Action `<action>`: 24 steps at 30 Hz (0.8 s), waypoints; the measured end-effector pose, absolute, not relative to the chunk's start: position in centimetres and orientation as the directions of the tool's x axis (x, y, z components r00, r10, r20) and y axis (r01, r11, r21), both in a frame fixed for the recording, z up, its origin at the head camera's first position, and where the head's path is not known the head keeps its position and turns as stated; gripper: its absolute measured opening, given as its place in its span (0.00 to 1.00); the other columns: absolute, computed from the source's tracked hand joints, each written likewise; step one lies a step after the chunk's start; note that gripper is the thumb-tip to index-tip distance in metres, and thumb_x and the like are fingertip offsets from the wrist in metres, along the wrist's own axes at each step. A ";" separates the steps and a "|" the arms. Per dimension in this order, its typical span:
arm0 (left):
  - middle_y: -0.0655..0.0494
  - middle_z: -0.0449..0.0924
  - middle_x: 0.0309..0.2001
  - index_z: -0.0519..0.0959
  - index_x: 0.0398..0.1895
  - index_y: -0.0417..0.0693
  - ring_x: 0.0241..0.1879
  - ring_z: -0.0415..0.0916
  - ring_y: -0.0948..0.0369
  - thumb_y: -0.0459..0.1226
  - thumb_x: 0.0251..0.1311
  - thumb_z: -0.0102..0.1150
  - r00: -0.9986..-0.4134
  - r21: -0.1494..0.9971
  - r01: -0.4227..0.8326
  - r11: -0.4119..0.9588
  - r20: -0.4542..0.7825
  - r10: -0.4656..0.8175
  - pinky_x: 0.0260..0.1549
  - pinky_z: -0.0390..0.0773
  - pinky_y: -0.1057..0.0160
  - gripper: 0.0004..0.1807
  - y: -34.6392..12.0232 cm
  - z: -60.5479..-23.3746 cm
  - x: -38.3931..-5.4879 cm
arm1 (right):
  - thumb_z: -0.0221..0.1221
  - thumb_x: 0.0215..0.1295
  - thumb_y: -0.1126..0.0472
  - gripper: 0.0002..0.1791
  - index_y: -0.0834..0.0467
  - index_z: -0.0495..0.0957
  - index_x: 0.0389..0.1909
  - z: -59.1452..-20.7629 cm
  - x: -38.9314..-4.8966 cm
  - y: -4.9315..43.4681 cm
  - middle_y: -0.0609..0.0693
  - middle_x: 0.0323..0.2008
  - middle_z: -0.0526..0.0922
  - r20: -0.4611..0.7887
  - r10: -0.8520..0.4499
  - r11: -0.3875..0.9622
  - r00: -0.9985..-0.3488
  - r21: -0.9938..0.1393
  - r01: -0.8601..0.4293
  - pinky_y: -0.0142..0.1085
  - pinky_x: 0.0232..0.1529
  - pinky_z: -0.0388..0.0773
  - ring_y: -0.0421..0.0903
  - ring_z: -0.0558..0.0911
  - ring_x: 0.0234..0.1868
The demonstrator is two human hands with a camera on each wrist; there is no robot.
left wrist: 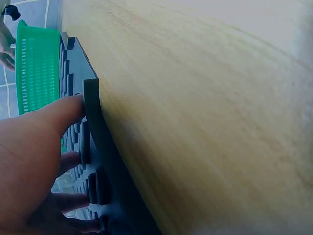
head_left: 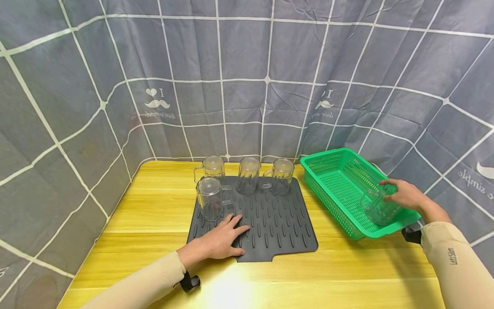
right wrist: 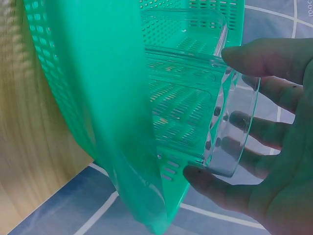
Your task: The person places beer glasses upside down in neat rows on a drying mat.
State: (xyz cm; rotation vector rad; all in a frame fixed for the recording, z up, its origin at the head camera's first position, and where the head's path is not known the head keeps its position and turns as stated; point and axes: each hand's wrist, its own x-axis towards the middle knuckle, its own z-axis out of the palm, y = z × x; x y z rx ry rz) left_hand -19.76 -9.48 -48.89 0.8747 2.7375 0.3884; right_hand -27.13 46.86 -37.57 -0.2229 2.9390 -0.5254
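My right hand (head_left: pixel 411 197) grips a clear glass mug (head_left: pixel 382 212) inside the green basket (head_left: pixel 328 204), near its front end. In the right wrist view the thumb and fingertips are around the thick base of that mug (right wrist: pixel 227 122), its handle pointing away from the palm. My left hand (head_left: pixel 220 240) rests on the black drying mat (head_left: pixel 281 236), fingers spread over its raised ridges. In the left wrist view, the thumb lies at the mat's edge (left wrist: pixel 110 142). Just beyond those fingers a mug (head_left: pixel 210 204) stands upside down on the mat.
Along the back of the mat stand three more upside-down mugs: one at the left (head_left: pixel 213 165), one in the middle (head_left: pixel 248 178) and one at the right (head_left: pixel 281 178). A grey gridded curtain (head_left: pixel 243 103) surrounds the wooden table (head_left: pixel 154 214).
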 end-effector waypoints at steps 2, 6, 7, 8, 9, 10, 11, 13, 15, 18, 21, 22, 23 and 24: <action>0.41 0.50 0.79 0.65 0.76 0.57 0.78 0.46 0.36 0.57 0.64 0.64 -0.791 0.324 0.529 0.785 -0.148 0.594 0.66 0.66 0.36 0.40 -9.5 -48.9 -19.7 | 0.62 0.64 0.62 0.34 0.70 0.65 0.69 -37.7 -27.1 46.9 0.83 0.67 0.57 -0.115 -0.169 0.928 -0.979 -0.354 -0.119 0.73 0.55 0.66 0.85 0.57 0.63; 0.42 0.49 0.80 0.65 0.76 0.58 0.78 0.46 0.37 0.57 0.64 0.63 -0.791 0.325 0.527 0.785 -0.151 0.593 0.66 0.66 0.36 0.39 -9.5 -48.9 -19.7 | 0.63 0.64 0.61 0.33 0.69 0.67 0.68 -37.8 -27.0 47.0 0.83 0.67 0.57 -0.101 -0.166 0.928 -0.981 -0.352 -0.121 0.72 0.53 0.67 0.85 0.58 0.63; 0.42 0.49 0.80 0.65 0.76 0.58 0.78 0.46 0.37 0.57 0.64 0.63 -0.791 0.324 0.526 0.786 -0.152 0.592 0.66 0.66 0.36 0.39 -9.5 -48.9 -19.7 | 0.63 0.64 0.61 0.33 0.69 0.67 0.67 -37.8 -27.0 47.0 0.82 0.67 0.58 -0.097 -0.165 0.928 -0.981 -0.351 -0.121 0.72 0.53 0.67 0.85 0.58 0.63; 0.42 0.49 0.80 0.65 0.76 0.58 0.78 0.46 0.37 0.57 0.64 0.63 -0.792 0.323 0.524 0.788 -0.155 0.591 0.66 0.66 0.36 0.39 -9.5 -48.9 -19.7 | 0.63 0.64 0.61 0.33 0.69 0.68 0.67 -37.9 -26.9 47.0 0.82 0.67 0.58 -0.093 -0.164 0.928 -0.982 -0.351 -0.122 0.71 0.53 0.67 0.85 0.58 0.63; 0.42 0.49 0.80 0.65 0.76 0.58 0.78 0.45 0.37 0.57 0.64 0.63 -0.792 0.324 0.524 0.788 -0.155 0.590 0.66 0.66 0.36 0.39 -9.5 -48.9 -19.7 | 0.63 0.64 0.61 0.32 0.69 0.68 0.67 -37.9 -26.9 47.1 0.82 0.67 0.58 -0.089 -0.162 0.928 -0.983 -0.351 -0.121 0.72 0.53 0.67 0.85 0.58 0.63; 0.42 0.49 0.80 0.65 0.76 0.58 0.78 0.45 0.37 0.57 0.64 0.63 -0.793 0.324 0.523 0.788 -0.154 0.589 0.66 0.66 0.36 0.39 -9.5 -49.0 -19.7 | 0.64 0.64 0.61 0.32 0.69 0.68 0.67 -37.9 -26.9 47.1 0.82 0.67 0.59 -0.084 -0.161 0.928 -0.983 -0.351 -0.122 0.72 0.53 0.67 0.85 0.58 0.63; 0.42 0.49 0.80 0.65 0.76 0.58 0.78 0.45 0.37 0.57 0.64 0.63 -0.793 0.325 0.523 0.788 -0.153 0.590 0.66 0.66 0.36 0.39 -9.5 -49.0 -19.7 | 0.64 0.64 0.61 0.32 0.69 0.69 0.66 -37.9 -26.9 47.1 0.81 0.67 0.59 -0.081 -0.160 0.928 -0.984 -0.351 -0.122 0.72 0.54 0.67 0.84 0.59 0.63; 0.42 0.49 0.80 0.65 0.76 0.58 0.78 0.45 0.37 0.57 0.64 0.63 -0.794 0.324 0.522 0.789 -0.153 0.588 0.67 0.66 0.36 0.39 -9.5 -49.0 -19.8 | 0.64 0.64 0.61 0.31 0.68 0.69 0.66 -37.9 -26.9 47.1 0.81 0.67 0.60 -0.074 -0.158 0.928 -0.985 -0.351 -0.123 0.73 0.54 0.66 0.84 0.59 0.63; 0.42 0.49 0.80 0.65 0.76 0.58 0.78 0.45 0.37 0.57 0.64 0.63 -0.795 0.326 0.521 0.789 -0.152 0.588 0.67 0.65 0.36 0.39 -9.5 -49.0 -19.8 | 0.64 0.64 0.61 0.31 0.68 0.69 0.66 -37.9 -26.9 47.1 0.80 0.67 0.60 -0.068 -0.153 0.929 -0.986 -0.349 -0.121 0.73 0.55 0.66 0.84 0.59 0.63; 0.42 0.49 0.80 0.65 0.76 0.58 0.78 0.45 0.37 0.57 0.64 0.63 -0.796 0.325 0.521 0.789 -0.149 0.587 0.67 0.66 0.36 0.39 -9.5 -49.0 -19.8 | 0.63 0.65 0.60 0.31 0.67 0.69 0.66 -37.8 -26.9 47.1 0.80 0.66 0.61 -0.058 -0.151 0.929 -0.987 -0.351 -0.121 0.72 0.53 0.67 0.83 0.60 0.62; 0.43 0.49 0.80 0.65 0.76 0.59 0.78 0.45 0.37 0.57 0.64 0.63 -0.796 0.323 0.522 0.789 -0.147 0.587 0.66 0.66 0.36 0.39 -9.5 -49.0 -19.8 | 0.63 0.66 0.59 0.30 0.66 0.69 0.66 -37.6 -26.8 46.9 0.79 0.66 0.62 -0.046 -0.150 0.927 -0.988 -0.355 -0.124 0.71 0.53 0.67 0.83 0.61 0.62; 0.43 0.49 0.80 0.65 0.76 0.59 0.78 0.45 0.37 0.57 0.64 0.63 -0.796 0.322 0.523 0.789 -0.147 0.587 0.67 0.66 0.36 0.39 -9.5 -49.0 -19.8 | 0.63 0.66 0.59 0.30 0.66 0.69 0.67 -37.6 -26.8 46.9 0.79 0.66 0.62 -0.046 -0.151 0.925 -0.987 -0.358 -0.125 0.71 0.53 0.67 0.83 0.61 0.62; 0.43 0.49 0.80 0.65 0.76 0.59 0.78 0.45 0.38 0.57 0.64 0.63 -0.795 0.321 0.523 0.789 -0.147 0.588 0.67 0.66 0.36 0.39 -9.4 -49.1 -19.8 | 0.63 0.67 0.59 0.30 0.66 0.69 0.67 -37.6 -26.8 46.8 0.79 0.66 0.62 -0.046 -0.150 0.924 -0.988 -0.363 -0.124 0.71 0.53 0.66 0.83 0.61 0.62; 0.43 0.49 0.80 0.65 0.76 0.59 0.78 0.45 0.38 0.57 0.64 0.63 -0.796 0.319 0.524 0.790 -0.149 0.587 0.67 0.65 0.36 0.39 -9.4 -49.1 -19.8 | 0.63 0.67 0.58 0.30 0.66 0.69 0.67 -37.6 -26.7 46.8 0.79 0.66 0.63 -0.044 -0.151 0.922 -0.988 -0.365 -0.124 0.72 0.54 0.66 0.83 0.60 0.63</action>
